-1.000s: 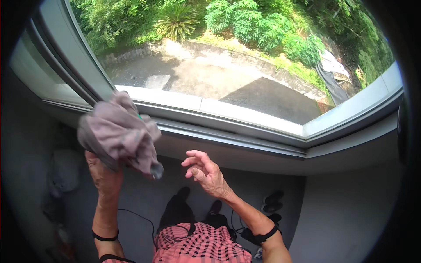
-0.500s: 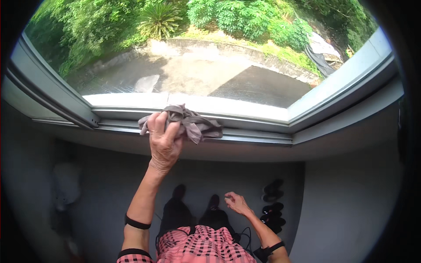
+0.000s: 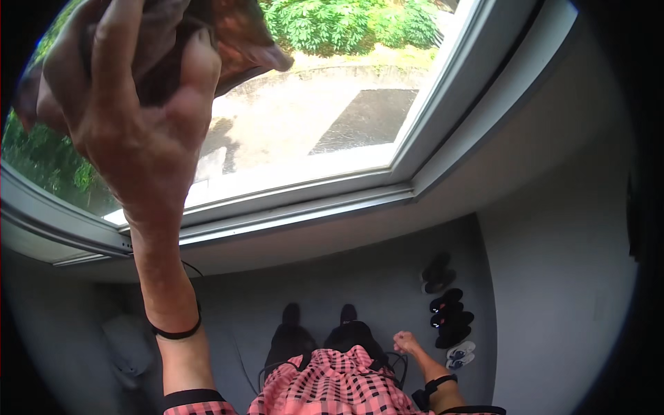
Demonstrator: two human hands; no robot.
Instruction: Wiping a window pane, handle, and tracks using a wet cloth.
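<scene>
I am looking down past a pink and black checked shirt [image 3: 332,387] at the bottom of the view, with two dark legs below it standing on a grey floor [image 3: 387,277]. My right hand [image 3: 407,342] is hanging low beside the hip, fingers curled into a loose fist with nothing in it, and a dark watch band is sitting on that wrist. A row of shoes [image 3: 448,318] is lining the floor just to the right of it, against the grey wall [image 3: 560,263].

My left arm is rising straight up from the lower edge, a thin black band [image 3: 176,333] circling the forearm. My left hand [image 3: 131,117] is filling the upper left of the view, very close to the camera, its back turned toward me and the fingers bent over and gripping a cloth [image 3: 228,34]. The cloth is looking brownish grey, bunched and creased, partly in shadow; most of it is hidden behind the fingers, and one loose fold is sticking out to the right of the hand. It is sitting high up, in front of the window glass [image 3: 311,117]; I cannot tell whether it is touching the pane.

Behind the hand, the white window frame [image 3: 332,200] is running across and bending up to the right. Through the glass, a paved yard in sunlight and green bushes [image 3: 346,21] are showing.
</scene>
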